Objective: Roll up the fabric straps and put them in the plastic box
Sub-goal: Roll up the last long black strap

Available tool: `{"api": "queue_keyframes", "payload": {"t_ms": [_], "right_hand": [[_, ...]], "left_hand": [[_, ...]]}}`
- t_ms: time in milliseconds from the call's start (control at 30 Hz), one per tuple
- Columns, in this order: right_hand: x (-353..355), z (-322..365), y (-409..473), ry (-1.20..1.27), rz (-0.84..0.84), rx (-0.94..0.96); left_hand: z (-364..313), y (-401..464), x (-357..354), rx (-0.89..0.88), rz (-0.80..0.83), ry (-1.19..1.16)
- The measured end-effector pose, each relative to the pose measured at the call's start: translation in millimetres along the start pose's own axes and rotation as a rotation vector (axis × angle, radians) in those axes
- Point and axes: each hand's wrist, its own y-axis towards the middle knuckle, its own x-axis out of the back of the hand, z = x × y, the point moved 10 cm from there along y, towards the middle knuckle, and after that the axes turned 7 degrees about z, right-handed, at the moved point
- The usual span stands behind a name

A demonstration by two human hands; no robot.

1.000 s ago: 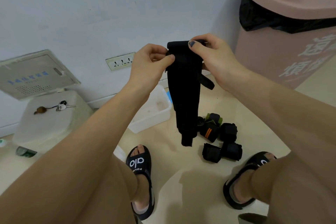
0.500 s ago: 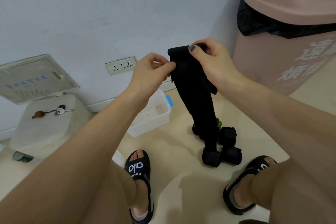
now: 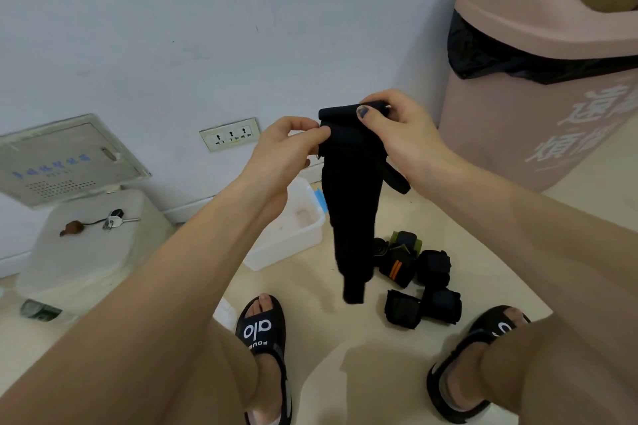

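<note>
Pink plastic fills the right edge, a big bin [image 3: 538, 107] against the wall; I read it as out of play; below the wrists a white plastic box [image 3: 286, 241] sits on the floor near my left foot, and beside my right foot lies a pile of rolled straps [image 3: 419, 272], still outside it. What matters is the black strap [image 3: 352, 203] I have in the air: its long axis hangs straight down, the free end dangling above the pile, the top edge level between both hands. My right hand [image 3: 404, 138] is curled over that top, thumb pressing the fold; my left hand [image 3: 286, 152] pinches the near edge. Both are at the same end, so I judge the roll should run downward from there; the box lies down and to the left.
</note>
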Motion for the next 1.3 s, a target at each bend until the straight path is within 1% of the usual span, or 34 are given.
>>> {"api": "queue_keyframes", "payload": {"t_ms": [133, 267, 400, 533, 633, 733, 800, 1000, 1100, 1200, 1300], "right_hand": [[-6.9, -3.3, -2.5, 0.05, 0.051, -0.035], [-11.6, 1.8, -3.9, 0.054, 0.089, -0.007], [-18.3, 3.6, -4.3, 0.084, 0.135, 0.001], [-15.2, 4.3, -2.5, 0.157, 0.137, -0.028], [-14.3, 5.5, -1.7, 0.148, 0.158, -0.02], [-15.4, 7.0, -0.6, 0.092, 0.185, 0.013], [-16.1, 8.0, -0.8, 0.069, 0.207, 0.027], [-23.1, 18.5, -5.3, -0.031, 0.266, 0.125], [-26.2, 19.8, -7.8, -0.071, 0.275, 0.149], [-25.0, 17.1, -7.1, -0.073, 0.274, 0.132], [-23.9, 4.3, -3.2, 0.009, 0.294, 0.01]], "left_hand": [[6.6, 1.5, -7.5, 0.069, 0.061, 0.034], [5.5, 1.2, -3.3, 0.047, 0.049, 0.064], [5.9, 2.2, 0.9, 0.056, 0.075, -0.019], [5.7, 1.6, -5.2, 0.056, 0.19, -0.074], [-0.4, 1.6, -6.0, -0.005, 0.219, -0.116], [-9.3, 1.9, -5.0, -0.097, 0.207, -0.086], [-12.0, 1.9, -6.4, -0.128, 0.223, -0.069], [-10.7, 3.5, -13.6, -0.074, 0.255, -0.115], [-11.3, 3.7, -15.2, -0.112, 0.265, -0.076], [-14.5, 3.0, -12.6, -0.178, 0.268, -0.042], [-20.4, 2.0, -9.6, -0.245, 0.255, -0.037]]}}
